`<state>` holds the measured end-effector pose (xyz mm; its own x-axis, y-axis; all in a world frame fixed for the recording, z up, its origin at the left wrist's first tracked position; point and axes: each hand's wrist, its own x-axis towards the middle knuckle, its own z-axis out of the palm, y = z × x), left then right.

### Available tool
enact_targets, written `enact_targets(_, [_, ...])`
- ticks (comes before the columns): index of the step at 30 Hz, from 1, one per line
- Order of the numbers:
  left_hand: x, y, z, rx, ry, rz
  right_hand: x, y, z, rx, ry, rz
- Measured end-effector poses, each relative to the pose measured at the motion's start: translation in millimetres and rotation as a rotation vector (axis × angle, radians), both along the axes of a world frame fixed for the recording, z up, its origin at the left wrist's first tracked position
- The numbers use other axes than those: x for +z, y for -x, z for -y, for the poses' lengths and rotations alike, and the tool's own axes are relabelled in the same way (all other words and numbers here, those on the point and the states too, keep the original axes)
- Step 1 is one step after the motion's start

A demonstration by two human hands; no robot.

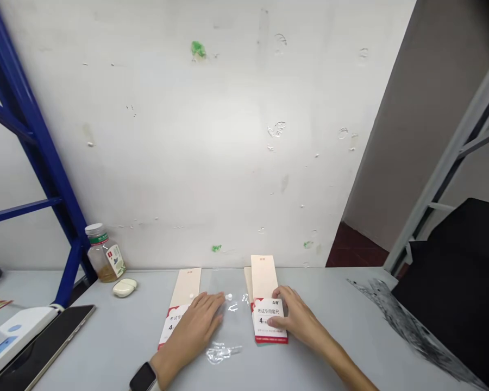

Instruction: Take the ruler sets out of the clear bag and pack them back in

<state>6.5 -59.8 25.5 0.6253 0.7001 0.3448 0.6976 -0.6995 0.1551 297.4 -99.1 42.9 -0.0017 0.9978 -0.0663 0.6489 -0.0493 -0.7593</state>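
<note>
**Right-hand fingers:** the fingertips [284, 295] curl over the top of the card and the thumb [271, 321] sits on its face, so this right hand [295, 320] is properly gripping a ruler-set pack [270, 320].

**Left-hand fingers:** they're open and spread flat, tips pointing at a clear plastic sleeve [232, 320], with no real grip that I can see. The left hand [191, 331] lies across it.

**The packs:** both sit near the worktop's [370, 304] back edge. The red-and-white card says exam ruler set, with a cream tab above it. A matching left pack [172, 323] sits partly under the left hand, its cream tab [186, 285] reaching toward the wall.

**Between the hands:** the sleeve lies flat, with a small white dot [229, 296] right by the left fingertips and a crumpled bit of clear plastic [222, 353] nearer the front edge.

**Left wrist:** a smartwatch [143, 377].

**Back-left corner:** a glass jar [105, 256] with a green band and amber liquid stands just beside a pale oval object [124, 288].

**Front-left corner:** a white power strip [12, 336] and a dark tablet [41, 347].

**Around the worktop:** blue steel shelving [36, 146] on the left, a grey rack [452, 157] and black cloth [464, 282] on the right.
</note>
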Motion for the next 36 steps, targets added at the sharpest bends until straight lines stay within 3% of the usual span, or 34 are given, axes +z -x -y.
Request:
enact_targets(5, [1.5,-11.5,7.5,0.095,-0.003,0.003,-6.6,-2.8,-7.8,0.017,-0.077,-0.321])
enact_targets(9, [-0.8,-17.4,7.4,0.140,-0.005,-0.043,-11.1,1.4,-7.4,0.087,0.029,-0.527])
enact_targets(15, [0.7,-20.8,8.3,0.140,0.019,-0.019,-11.8,5.6,-6.1,0.091,0.169,-0.462])
enact_targets(21, [2.2,-26.3,15.2,0.101,0.049,0.072,-17.9,11.4,-6.7,0.131,0.160,-0.483])
enact_targets(31, [-3.7,-29.6,17.6,0.058,0.011,0.025,-29.0,32.7,-1.9,0.217,0.212,-0.619])
enact_targets(36, [-5.2,-26.7,17.4,0.005,-0.022,0.040,-19.4,24.7,-0.4,0.204,0.243,-0.614])
